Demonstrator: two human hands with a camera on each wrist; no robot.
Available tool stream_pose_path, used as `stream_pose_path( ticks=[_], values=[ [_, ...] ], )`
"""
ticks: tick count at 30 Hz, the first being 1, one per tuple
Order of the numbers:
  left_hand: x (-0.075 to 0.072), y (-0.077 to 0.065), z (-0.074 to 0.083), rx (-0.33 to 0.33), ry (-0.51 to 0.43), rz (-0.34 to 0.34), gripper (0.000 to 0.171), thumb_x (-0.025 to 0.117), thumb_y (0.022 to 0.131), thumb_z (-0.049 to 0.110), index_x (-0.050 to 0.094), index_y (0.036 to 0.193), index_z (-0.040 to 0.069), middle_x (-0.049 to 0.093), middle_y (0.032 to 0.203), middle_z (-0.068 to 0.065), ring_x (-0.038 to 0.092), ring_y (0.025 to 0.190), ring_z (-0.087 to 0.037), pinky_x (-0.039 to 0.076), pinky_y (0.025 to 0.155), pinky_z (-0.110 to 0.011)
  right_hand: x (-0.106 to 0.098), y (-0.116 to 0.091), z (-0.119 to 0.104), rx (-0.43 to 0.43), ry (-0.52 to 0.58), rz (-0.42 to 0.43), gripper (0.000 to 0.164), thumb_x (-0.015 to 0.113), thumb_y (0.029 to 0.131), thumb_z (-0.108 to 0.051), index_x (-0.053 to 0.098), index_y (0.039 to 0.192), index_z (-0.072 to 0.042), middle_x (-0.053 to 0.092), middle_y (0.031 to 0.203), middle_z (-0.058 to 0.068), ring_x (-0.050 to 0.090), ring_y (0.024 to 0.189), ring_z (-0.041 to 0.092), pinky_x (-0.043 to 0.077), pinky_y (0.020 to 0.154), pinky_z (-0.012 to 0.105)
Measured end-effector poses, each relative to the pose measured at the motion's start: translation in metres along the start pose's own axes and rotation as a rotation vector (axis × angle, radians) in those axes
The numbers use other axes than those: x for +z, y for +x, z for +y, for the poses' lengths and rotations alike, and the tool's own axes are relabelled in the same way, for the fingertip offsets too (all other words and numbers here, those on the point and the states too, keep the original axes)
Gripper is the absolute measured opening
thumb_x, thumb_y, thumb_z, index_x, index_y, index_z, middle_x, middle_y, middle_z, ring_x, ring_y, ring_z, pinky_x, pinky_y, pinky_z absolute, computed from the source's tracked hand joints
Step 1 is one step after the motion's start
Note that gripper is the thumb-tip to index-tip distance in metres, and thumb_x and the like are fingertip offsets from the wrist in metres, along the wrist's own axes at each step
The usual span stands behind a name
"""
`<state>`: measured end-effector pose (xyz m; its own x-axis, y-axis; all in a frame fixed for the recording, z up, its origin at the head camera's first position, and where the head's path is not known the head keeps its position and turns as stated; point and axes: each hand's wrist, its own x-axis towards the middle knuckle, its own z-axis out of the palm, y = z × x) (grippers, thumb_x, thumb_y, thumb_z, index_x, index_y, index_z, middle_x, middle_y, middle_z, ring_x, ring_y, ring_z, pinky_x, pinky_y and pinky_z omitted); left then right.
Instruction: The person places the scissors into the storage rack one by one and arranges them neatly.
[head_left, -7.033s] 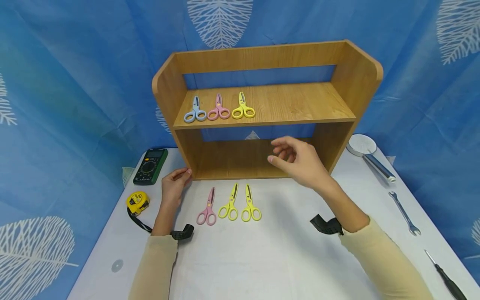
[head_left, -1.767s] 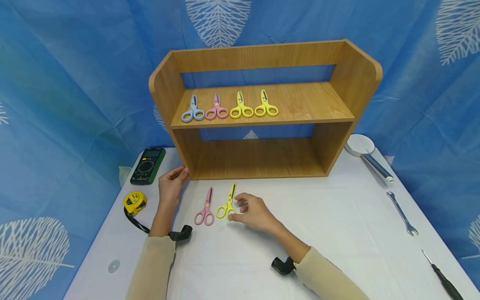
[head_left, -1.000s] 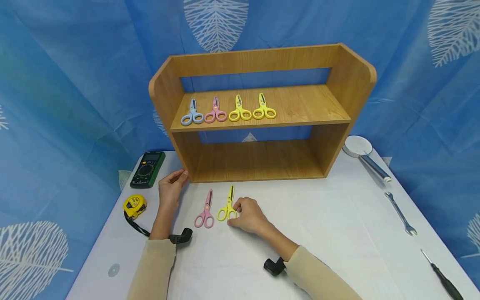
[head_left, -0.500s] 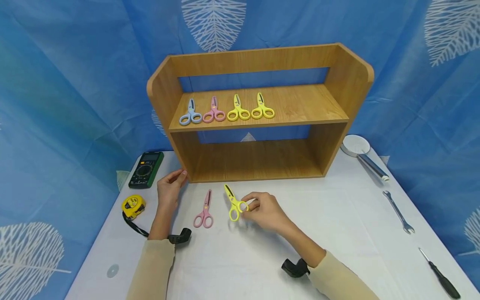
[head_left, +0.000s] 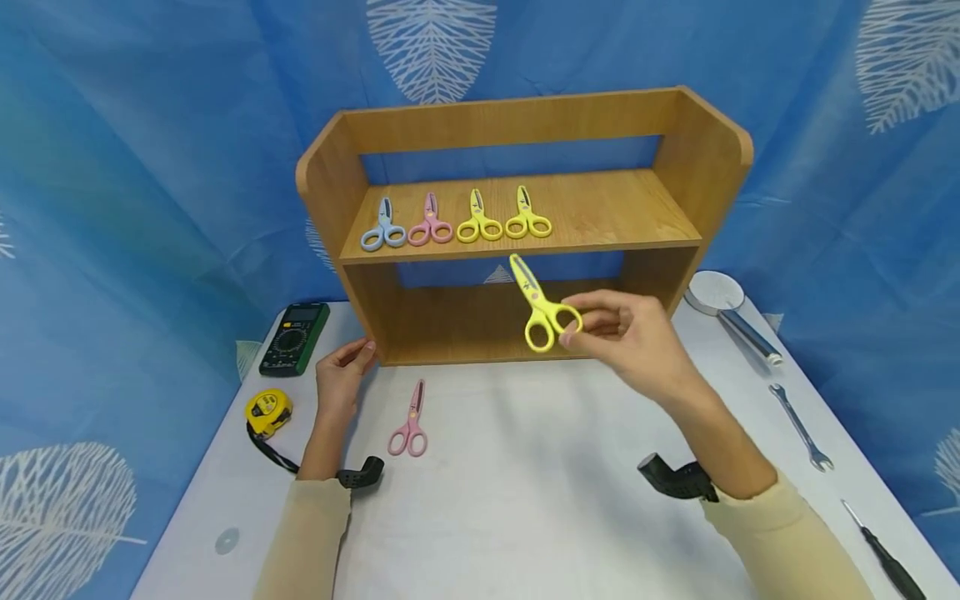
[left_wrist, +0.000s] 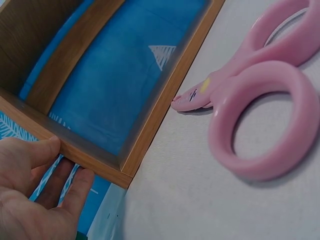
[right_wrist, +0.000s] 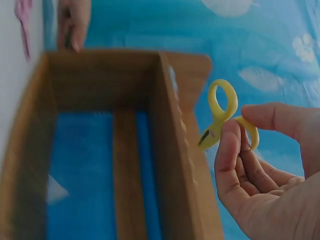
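Note:
My right hand (head_left: pixel 637 342) pinches yellow scissors (head_left: pixel 534 305) by one finger loop, between thumb and fingers, blades up and leftward. The scissors are raised before the lower opening of a wooden shelf (head_left: pixel 517 240); the right wrist view shows the same yellow scissors (right_wrist: pixel 223 102). My left hand (head_left: pixel 343 379) touches the shelf's lower left side, its thumb on the front edge and fingers along the outside in the left wrist view. Pink scissors (head_left: pixel 410 425) lie on the table. Blue scissors (head_left: pixel 385 229), pink scissors (head_left: pixel 431 223) and two yellow scissors (head_left: pixel 478 221) stand in a row on the upper board.
Left of the shelf lie a green multimeter (head_left: pixel 294 340) and a yellow tape measure (head_left: pixel 268 412). On the right are a magnifying glass (head_left: pixel 715 292), a wrench (head_left: pixel 801 427) and a screwdriver (head_left: pixel 885 552). A blue cloth (head_left: pixel 187 167) hangs behind the white table (head_left: pixel 480 517).
My right hand has taken the yellow scissors off the table and lifted them up and to the right. Earlier, another yellow pair joined the upper board. The left hand stays at the shelf.

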<state>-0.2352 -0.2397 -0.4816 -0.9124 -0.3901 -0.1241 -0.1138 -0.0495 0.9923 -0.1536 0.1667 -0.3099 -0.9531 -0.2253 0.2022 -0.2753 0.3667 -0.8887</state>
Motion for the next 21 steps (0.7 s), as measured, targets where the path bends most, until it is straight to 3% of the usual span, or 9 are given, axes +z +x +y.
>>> stream_pose_path(
  ticks=[5, 10, 18, 21],
  values=[
    [-0.004, 0.000, 0.005, -0.020, 0.017, 0.007, 0.039, 0.072, 0.097, 0.023, 0.069, 0.132, 0.005, 0.065, 0.123, -0.006, 0.070, 0.115, -0.018, 0.061, 0.092, -0.019, -0.030, 0.031, -0.014, 0.037, -0.071, 0.146, 0.042, 0.079, 0.093, -0.022, 0.067, 0.132, -0.011, 0.076, 0.097, 0.001, 0.070, 0.086, 0.015, 0.062, 0.072, 0.019],
    [-0.004, 0.000, 0.007, -0.018, 0.016, 0.006, 0.040, 0.072, 0.097, 0.024, 0.068, 0.133, 0.006, 0.065, 0.122, -0.004, 0.069, 0.117, -0.018, 0.060, 0.093, -0.019, -0.053, 0.072, -0.016, 0.058, -0.145, 0.218, 0.047, 0.078, 0.094, -0.027, 0.067, 0.135, -0.008, 0.075, 0.093, -0.005, 0.064, 0.087, 0.015, 0.055, 0.068, 0.015],
    [-0.001, 0.000, 0.004, -0.033, 0.006, -0.005, 0.042, 0.073, 0.096, 0.024, 0.068, 0.133, 0.004, 0.066, 0.120, -0.004, 0.070, 0.113, -0.016, 0.060, 0.096, -0.023, -0.063, 0.111, -0.005, 0.240, -0.270, 0.212, 0.055, 0.074, 0.096, -0.037, 0.061, 0.144, -0.013, 0.069, 0.103, 0.003, 0.055, 0.104, 0.017, 0.051, 0.080, 0.023],
    [-0.002, -0.001, 0.004, -0.038, -0.002, -0.010, 0.041, 0.072, 0.097, 0.023, 0.068, 0.133, 0.004, 0.066, 0.120, -0.004, 0.070, 0.116, -0.019, 0.060, 0.096, -0.023, -0.062, 0.119, -0.005, 0.255, -0.271, 0.187, 0.055, 0.073, 0.097, -0.037, 0.060, 0.144, -0.011, 0.067, 0.105, 0.004, 0.053, 0.104, 0.018, 0.049, 0.081, 0.026]
  ],
)
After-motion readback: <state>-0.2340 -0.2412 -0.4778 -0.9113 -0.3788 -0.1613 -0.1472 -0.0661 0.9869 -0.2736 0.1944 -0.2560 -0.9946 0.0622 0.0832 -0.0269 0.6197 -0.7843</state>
